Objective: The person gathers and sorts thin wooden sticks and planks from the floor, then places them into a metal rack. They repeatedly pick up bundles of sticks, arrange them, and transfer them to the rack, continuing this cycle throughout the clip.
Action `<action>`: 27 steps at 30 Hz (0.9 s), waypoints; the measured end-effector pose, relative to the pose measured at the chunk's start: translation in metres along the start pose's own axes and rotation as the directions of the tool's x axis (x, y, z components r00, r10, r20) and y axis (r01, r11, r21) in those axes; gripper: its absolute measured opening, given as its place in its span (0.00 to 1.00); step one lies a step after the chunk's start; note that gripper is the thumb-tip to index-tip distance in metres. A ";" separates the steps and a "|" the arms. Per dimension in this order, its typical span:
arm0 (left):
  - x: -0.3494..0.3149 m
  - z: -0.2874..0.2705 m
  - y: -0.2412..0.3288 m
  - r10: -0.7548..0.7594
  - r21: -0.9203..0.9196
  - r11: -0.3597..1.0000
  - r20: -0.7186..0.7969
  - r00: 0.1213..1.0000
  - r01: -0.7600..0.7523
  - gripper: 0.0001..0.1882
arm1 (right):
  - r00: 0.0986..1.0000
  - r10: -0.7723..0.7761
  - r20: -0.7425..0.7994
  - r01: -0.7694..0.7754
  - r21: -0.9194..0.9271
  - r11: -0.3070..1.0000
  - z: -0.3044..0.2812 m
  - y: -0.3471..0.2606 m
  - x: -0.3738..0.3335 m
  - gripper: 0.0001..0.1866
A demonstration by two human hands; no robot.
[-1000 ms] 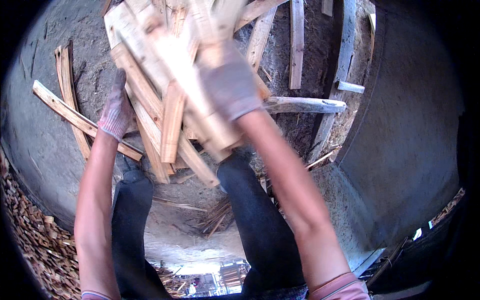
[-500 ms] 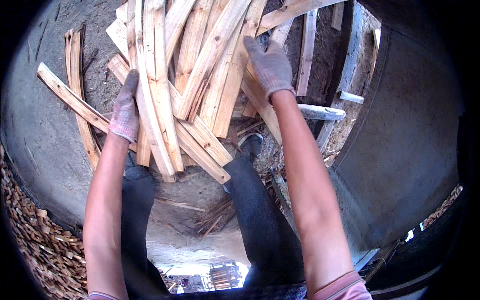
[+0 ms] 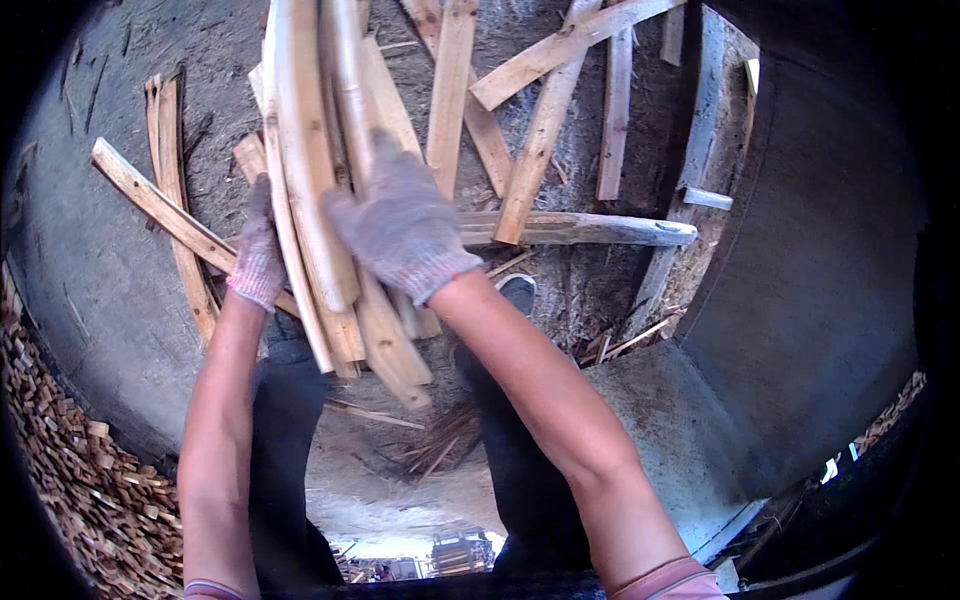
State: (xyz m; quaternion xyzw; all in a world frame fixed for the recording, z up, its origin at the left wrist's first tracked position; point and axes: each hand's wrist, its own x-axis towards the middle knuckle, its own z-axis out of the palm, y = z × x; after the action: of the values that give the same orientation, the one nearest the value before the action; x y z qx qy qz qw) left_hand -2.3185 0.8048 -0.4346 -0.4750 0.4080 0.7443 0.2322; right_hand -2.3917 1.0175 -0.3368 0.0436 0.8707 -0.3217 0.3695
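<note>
Long, pale wooden boards point(image 3: 315, 190) are gathered in a loose upright bundle between my gloved hands. My left hand point(image 3: 259, 255) is closed at the bundle's left edge, its thumb up along the outermost board and its other fingers mostly hidden. Over the right side of the bundle lies my right hand point(image 3: 400, 220), smeared by motion. Its thumb and fingers stand on either side of a board, which is blurred too. The lower ends of the boards hang uneven above the ground between my legs.
A curved board point(image 3: 165, 205) crosses other strips at the left. Loose boards point(image 3: 545, 135) and a greyish timber point(image 3: 580, 229) lie to the right, before a large dark panel point(image 3: 800, 280). Many small wood pieces point(image 3: 85, 470) are heaped at lower left.
My right hand has swept left and slightly down, drawing boards against the others. The fan of boards has become a narrower bundle, uncovering ground and loose pieces at the right. My left hand has barely moved.
</note>
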 end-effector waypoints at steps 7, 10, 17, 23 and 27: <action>0.002 0.002 -0.010 0.281 0.205 0.947 -0.166 0.945 -0.246 0.47 | 0.896 -0.036 -0.443 0.113 0.149 0.982 -0.038 0.075 0.056 0.40; -0.027 0.045 0.013 0.244 0.322 0.930 -0.182 0.953 -0.177 0.47 | 0.742 0.234 -0.628 -0.242 0.075 0.968 -0.079 0.131 0.102 0.55; -0.024 0.068 0.017 0.297 0.319 0.919 -0.179 0.938 -0.231 0.46 | 0.797 0.463 -0.389 -0.301 0.408 0.862 -0.093 0.187 0.153 0.35; -0.029 0.057 0.017 0.371 0.464 0.854 -0.222 0.902 -0.237 0.51 | 0.865 0.365 -0.345 -0.153 0.512 0.846 -0.102 0.147 0.046 0.26; -0.042 0.061 0.013 0.381 0.515 0.829 -0.235 0.894 -0.218 0.58 | 0.913 0.283 -0.293 -0.182 0.329 0.927 -0.065 0.117 -0.036 0.27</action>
State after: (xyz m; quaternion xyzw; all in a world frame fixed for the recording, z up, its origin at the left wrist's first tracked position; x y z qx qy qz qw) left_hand -2.3414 0.8494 -0.3791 -0.4490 0.6810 0.5589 0.1490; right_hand -2.3690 1.1540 -0.3408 0.2567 0.8513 -0.3890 0.2412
